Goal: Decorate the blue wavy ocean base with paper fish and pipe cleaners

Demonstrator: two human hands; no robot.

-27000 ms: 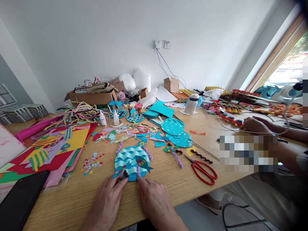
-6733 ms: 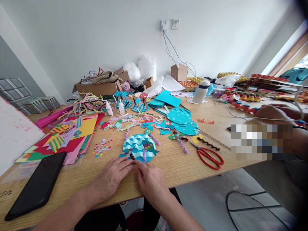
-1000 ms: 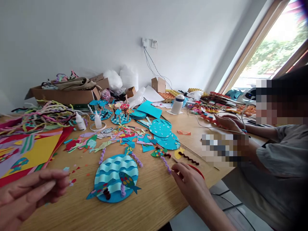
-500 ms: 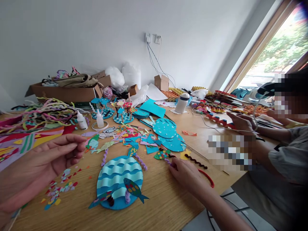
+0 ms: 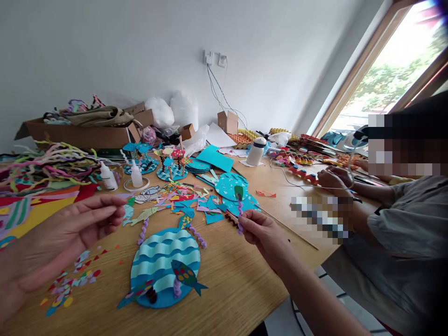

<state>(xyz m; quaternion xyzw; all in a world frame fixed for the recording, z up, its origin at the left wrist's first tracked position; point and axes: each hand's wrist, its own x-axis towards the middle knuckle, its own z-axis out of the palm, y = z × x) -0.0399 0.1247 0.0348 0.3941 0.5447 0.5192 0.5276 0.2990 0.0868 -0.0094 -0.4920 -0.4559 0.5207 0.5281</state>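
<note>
My right hand (image 5: 259, 226) pinches a purple twisted pipe cleaner (image 5: 240, 210) between thumb and fingers, raised above the table. At its top is a green paper fish (image 5: 238, 192), seen nearly edge-on. My left hand (image 5: 94, 221) hovers at the left with fingers loosely curled together and nothing visible in them. Between the hands lies a blue disc (image 5: 166, 291) with wavy light-blue paper strips (image 5: 168, 254). Paper fish on pipe cleaners stand around it, including a dark fish with coloured dots (image 5: 187, 276) at the front and a blue-yellow fish (image 5: 186, 218) at the back.
Small paper confetti (image 5: 73, 280) lies below my left hand. Glue bottles (image 5: 108, 177), paper scraps (image 5: 175, 189) and speckled blue discs (image 5: 227, 184) sit farther back. A thin stick (image 5: 290, 228) lies to the right. Another person (image 5: 402, 224) sits at the right with hands over the table.
My right hand has lifted the purple pipe cleaner with the green fish off the table. My left hand keeps its curled pose. The view has shifted slightly right.
</note>
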